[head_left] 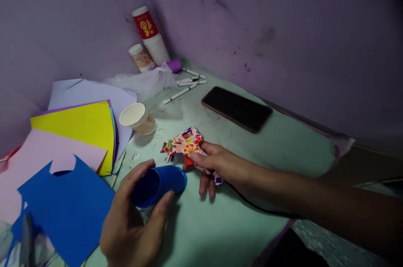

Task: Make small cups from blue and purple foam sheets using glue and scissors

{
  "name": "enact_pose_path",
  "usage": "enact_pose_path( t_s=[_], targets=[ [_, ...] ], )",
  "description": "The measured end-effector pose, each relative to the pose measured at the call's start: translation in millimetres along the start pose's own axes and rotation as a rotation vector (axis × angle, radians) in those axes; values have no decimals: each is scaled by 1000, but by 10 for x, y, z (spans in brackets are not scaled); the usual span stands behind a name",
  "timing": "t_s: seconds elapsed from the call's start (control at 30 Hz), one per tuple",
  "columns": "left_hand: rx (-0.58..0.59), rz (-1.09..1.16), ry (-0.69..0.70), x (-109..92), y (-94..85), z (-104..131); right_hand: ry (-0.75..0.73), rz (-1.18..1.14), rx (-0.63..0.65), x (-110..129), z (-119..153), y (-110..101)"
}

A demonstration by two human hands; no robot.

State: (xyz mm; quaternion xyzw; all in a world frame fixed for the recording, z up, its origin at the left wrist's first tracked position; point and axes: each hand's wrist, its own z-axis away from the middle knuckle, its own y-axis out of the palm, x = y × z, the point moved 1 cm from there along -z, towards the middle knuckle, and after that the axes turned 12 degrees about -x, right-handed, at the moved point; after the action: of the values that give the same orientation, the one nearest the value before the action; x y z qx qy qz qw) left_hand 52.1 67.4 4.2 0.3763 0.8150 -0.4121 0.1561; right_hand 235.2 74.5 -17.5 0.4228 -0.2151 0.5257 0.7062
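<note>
Left hand (130,225): fingers clasp cup (171,179) | right hand (220,162): grips glue gun (189,144) | table edge (278,237) rightward

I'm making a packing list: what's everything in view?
Cup stack: one, white and red, far corner
Patterned cup: one, beige, beside stack
Plastic bag: one, whitish, before stack
Rounded item: one, purple, by stack
Pens: about four, white, far middle
Phone: one, black, right
Open cup: one, white inside, centre-left
Papers: several, yellow, pink, blue, others, left
Sticks: few, tan, beside papers
Red item: one, left edge
Blurred tool: one, grey, lower left
Glue gun: one, floral, centre
Cord: one, black, right
Tube: one, blue, centre
Table cover: one, green, beneath
Walls: two, purple, behind
Left hand: one, around tube
Right hand: one, gripping glue gun
</note>
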Motion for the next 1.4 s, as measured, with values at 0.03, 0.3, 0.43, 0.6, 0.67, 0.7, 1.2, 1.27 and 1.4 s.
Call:
enact_pose_path(
  t_s=[0.03,0.3,0.43,0.6,0.67,0.7,1.2,1.27,1.4],
  targets=[
    [3,3,-7,11,7,1,2,-1,-2,1,-2,-1],
    [-7,-48,-19,2,26,21,44,1,-16,23,-6,11],
    [6,-87,75,-23,36,10,46,9,-36,18,-1,24],
    [40,-87,261,25,50,-12,-8,-25,-74,39,-27,-27],
    [42,-85,294,50,57,-14,-33,-60,-111,92,-53,-59],
    [43,-83,299,59,59,-13,-40,-70,-134,130,-73,-69],
    [91,61,302,48,76,1,-368,620,-428,618,-407,-74],
    [109,63,286,41,67,12,-583,850,-445,667,-209,-106],
    [75,57,282,41,62,80,-817,991,169,607,166,5]
  ],
)
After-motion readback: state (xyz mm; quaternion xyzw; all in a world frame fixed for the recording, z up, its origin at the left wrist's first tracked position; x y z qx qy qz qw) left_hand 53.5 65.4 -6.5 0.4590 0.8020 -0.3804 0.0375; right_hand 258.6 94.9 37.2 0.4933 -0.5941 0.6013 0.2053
